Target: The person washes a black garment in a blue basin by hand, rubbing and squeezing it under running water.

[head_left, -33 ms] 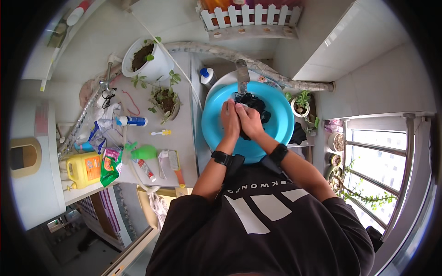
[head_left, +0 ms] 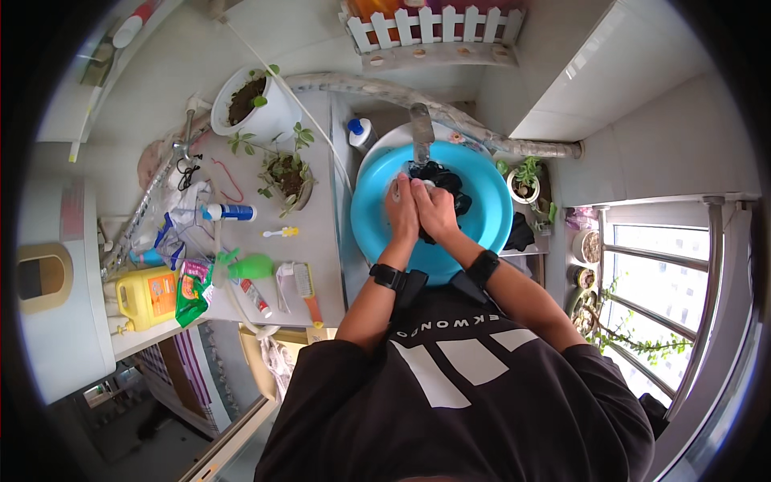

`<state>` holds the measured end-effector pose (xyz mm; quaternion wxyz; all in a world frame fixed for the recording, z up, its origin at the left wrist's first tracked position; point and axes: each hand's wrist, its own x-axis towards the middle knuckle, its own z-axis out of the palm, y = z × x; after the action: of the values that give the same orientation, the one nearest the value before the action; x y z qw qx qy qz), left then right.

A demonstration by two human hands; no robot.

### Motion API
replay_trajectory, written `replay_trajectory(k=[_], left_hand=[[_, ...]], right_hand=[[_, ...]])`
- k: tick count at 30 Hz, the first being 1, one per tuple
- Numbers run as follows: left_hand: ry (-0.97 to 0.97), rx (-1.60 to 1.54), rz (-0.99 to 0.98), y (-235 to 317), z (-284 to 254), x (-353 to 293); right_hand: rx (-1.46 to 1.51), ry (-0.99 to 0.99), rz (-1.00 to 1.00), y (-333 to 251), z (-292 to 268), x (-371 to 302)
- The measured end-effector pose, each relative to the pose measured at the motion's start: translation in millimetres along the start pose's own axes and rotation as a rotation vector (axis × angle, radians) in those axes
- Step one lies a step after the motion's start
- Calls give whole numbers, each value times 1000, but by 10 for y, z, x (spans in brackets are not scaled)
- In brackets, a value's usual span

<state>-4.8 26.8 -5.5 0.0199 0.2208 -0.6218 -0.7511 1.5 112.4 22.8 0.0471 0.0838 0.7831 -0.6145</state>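
Observation:
Both my hands are over a light-blue basin [head_left: 490, 233], right under a metal tap [head_left: 421, 128] with water running from it. My left hand [head_left: 401, 210] and my right hand [head_left: 434, 210] are pressed side by side, fingers curled inward. Whitish patches, like suds or water, show at the fingers; what the hands hold, if anything, is hidden. Wet black cloth [head_left: 450, 183] lies bunched in the basin, just beyond and under my hands. Dark bands circle both wrists.
Left of the basin, the counter holds potted plants [head_left: 289, 177], a green spray bottle [head_left: 253, 266], a brush [head_left: 305, 289], a blue tube [head_left: 233, 212] and a yellow jug [head_left: 148, 297]. A white bottle with a blue cap [head_left: 361, 132] stands behind. Right are a small potted plant [head_left: 524, 186] and a barred window [head_left: 654, 277].
The fingers have shifted slightly against each other, and more whitish suds or water shows at them. The basin and the black cloth look the same.

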Motion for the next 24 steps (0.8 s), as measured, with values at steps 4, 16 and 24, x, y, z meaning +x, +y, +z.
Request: replay_trajectory(k=[4,16,24], left_hand=[[-173,276,158,-152,-134,-150],[39,-10,-58,127,239,-115],[-289,154,4,37,194,-319]], right_hand=[[-305,-11,4,296,-140,286],[70,3,-10,99,-149,62],[-207,6,4,606,-441,479]])
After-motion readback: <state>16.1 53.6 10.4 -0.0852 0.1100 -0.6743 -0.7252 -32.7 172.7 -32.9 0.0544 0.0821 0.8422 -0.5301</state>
